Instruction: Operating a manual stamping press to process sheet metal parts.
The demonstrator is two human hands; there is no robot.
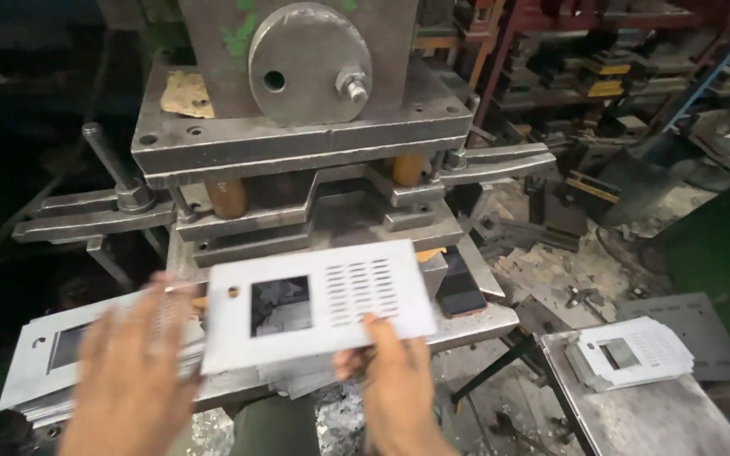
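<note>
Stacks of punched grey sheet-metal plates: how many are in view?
2: one stack at left under the left hand, one stack on the right table. More may be hidden.

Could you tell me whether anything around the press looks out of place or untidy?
Yes: metal scraps and offcuts litter the floor right of the press. The finished plates on the side table sit fanned unevenly. The plate in the right hand looks undamaged.

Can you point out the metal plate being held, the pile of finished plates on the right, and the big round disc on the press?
metal plate (318, 317), head view, flat face below the slots.
pile of plates (635, 353), head view, top plate.
round disc (306, 59), head view, face centre.
</note>
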